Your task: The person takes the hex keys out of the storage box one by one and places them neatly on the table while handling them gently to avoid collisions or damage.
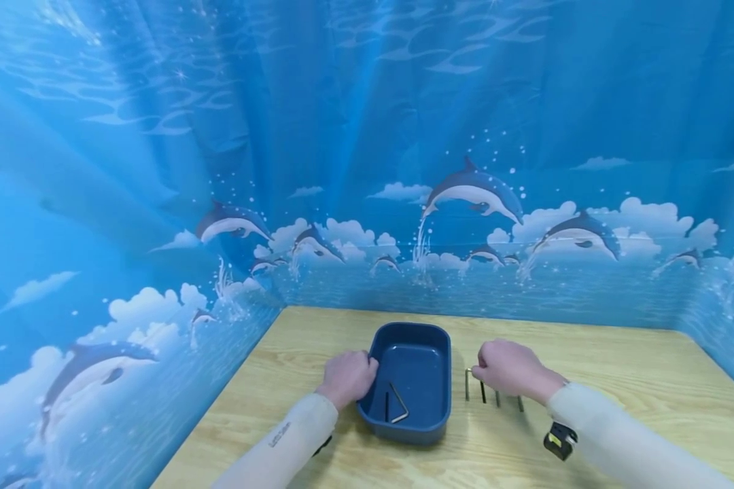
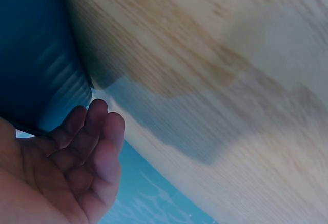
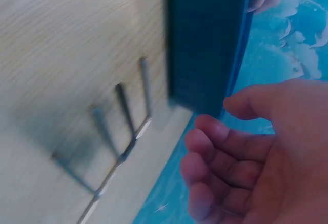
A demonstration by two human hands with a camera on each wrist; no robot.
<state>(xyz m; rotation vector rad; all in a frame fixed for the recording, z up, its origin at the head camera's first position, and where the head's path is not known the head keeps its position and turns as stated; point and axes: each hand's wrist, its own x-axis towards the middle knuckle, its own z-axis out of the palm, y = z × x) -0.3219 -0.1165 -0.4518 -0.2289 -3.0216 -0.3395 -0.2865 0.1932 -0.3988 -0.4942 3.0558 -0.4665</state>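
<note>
A deep blue plastic bin stands on the wooden table, and my left hand grips its left rim. In the left wrist view the fingers of that hand curl beside the bin wall. Inside the bin lie a silver hex key and a dark hex key. My right hand hovers over a row of several L-shaped hex keys right of the bin. Its fingers are loosely bent with nothing between them, thumb apart from the index finger. The right wrist view shows a black hex key among silver ones.
The light wooden table extends to both sides and behind the bin. A blue curtain printed with dolphins hangs along its back and sides. A small black device is strapped under my right wrist.
</note>
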